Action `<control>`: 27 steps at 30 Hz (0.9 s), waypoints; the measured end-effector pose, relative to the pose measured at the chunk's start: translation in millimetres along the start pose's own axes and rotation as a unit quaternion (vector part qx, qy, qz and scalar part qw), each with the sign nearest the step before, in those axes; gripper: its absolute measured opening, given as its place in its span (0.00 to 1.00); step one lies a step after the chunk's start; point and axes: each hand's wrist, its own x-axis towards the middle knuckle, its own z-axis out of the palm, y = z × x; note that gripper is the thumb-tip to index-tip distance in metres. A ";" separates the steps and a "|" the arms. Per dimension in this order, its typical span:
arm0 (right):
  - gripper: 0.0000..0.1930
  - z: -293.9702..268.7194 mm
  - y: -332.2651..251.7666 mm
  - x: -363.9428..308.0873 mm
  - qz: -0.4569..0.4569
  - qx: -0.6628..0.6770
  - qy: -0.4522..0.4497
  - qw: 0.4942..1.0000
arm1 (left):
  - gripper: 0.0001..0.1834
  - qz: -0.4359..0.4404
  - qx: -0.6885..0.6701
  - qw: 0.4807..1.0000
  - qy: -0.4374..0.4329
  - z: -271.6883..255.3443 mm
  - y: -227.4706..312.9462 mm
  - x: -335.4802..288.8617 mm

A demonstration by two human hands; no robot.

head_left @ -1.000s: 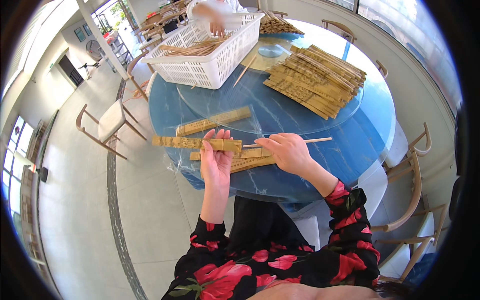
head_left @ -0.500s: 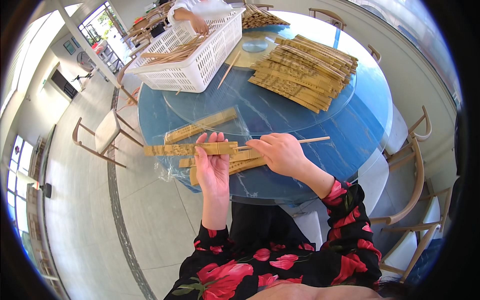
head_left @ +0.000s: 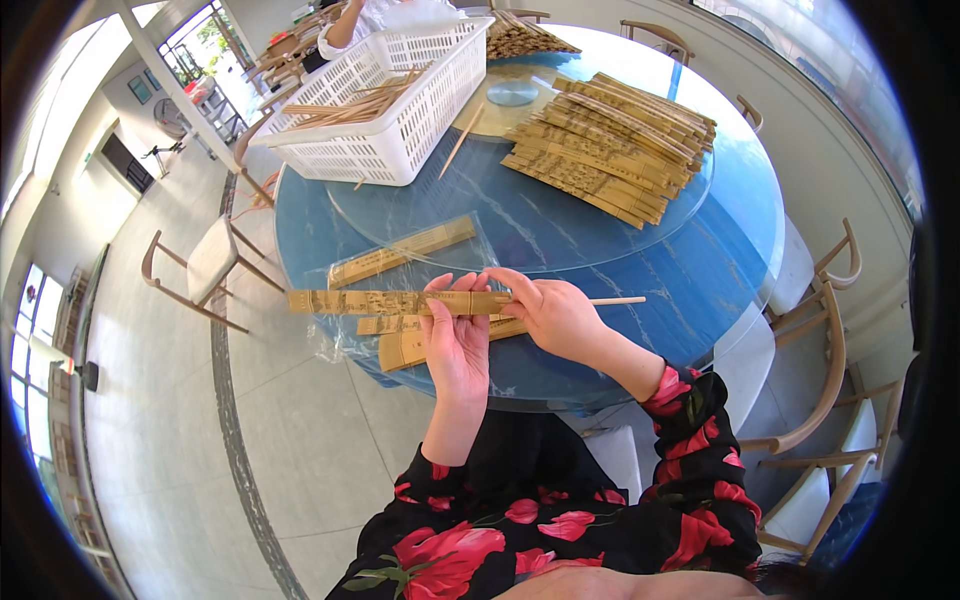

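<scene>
My left hand is closed around a long tan printed paper sleeve, its thumb in front and fingers behind. At the sleeve's right end, my right hand pinches pale wooden chopsticks, whose tail sticks out past the hand to the right. The fingers hide where the chopsticks meet the sleeve mouth, and how many sticks there are. Under and beyond my hands, more printed sleeves lie on the blue tabletop. Another sleeve rests on clear plastic film at the left.
A white perforated basket with loose chopsticks stands at the back left. One loose chopstick lies beside it. A large stack of filled-looking sleeves is at the back right. Beyond the basket a person's white sleeve shows. Wooden chairs surround the round table.
My left hand and the sleeve's mouth have come right, toward my right hand. Less chopstick shows between sleeve and right hand. The other person's hand has lifted from the basket.
</scene>
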 end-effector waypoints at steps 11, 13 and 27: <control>0.30 -10.5 -5.9 4.0 0.042 0.092 -0.044 0.994 | 0.13 -0.018 0.129 0.991 0.004 1.1 -8.2 3.4; 0.31 -5.5 -1.8 4.7 0.004 0.100 -0.020 0.995 | 0.13 -0.040 0.141 0.989 0.010 -4.0 -7.9 6.0; 0.09 -41.9 21.4 6.0 0.040 -0.019 -0.049 0.998 | 0.10 0.063 0.089 0.992 0.059 -53.7 59.9 50.6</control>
